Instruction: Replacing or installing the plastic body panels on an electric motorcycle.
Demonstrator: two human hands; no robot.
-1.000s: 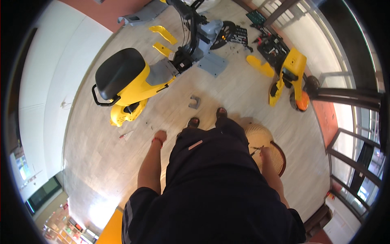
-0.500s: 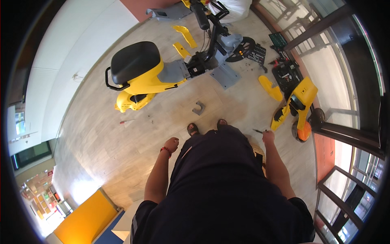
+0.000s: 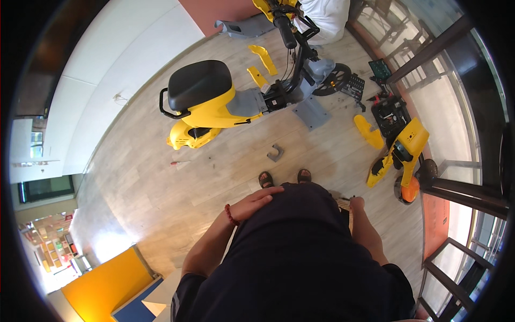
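Observation:
My left hand (image 3: 257, 201) lies with fingers outstretched on my dark shorts (image 3: 292, 220). My right hand (image 3: 357, 205) is closed on a thin dark tool (image 3: 346, 198), with a woven straw stool partly hidden behind my hip. Beyond my sandalled feet lies a grey U-shaped piece (image 3: 275, 153). A red-handled tool (image 3: 177, 163) is on the floor at the left. A yellow scooter (image 3: 204, 86) with a black seat and exposed frame stands ahead, a grey panel (image 3: 312, 112) beside it and yellow panels (image 3: 263, 59) behind it.
Detached yellow bodywork (image 3: 410, 139) and an orange helmet-like item (image 3: 409, 189) lie right, beside open tool cases (image 3: 387, 111) along the glazed wall (image 3: 445, 96). A grey moulding (image 3: 244, 27) and white draped shape (image 3: 326, 16) are at the back. A yellow partition (image 3: 107, 276) stands low left.
My left hand has risen from beside my leg onto my shorts. My right hand still holds the tool, now lower beside my hip. My view has shifted, moving the scooter rightward in frame.

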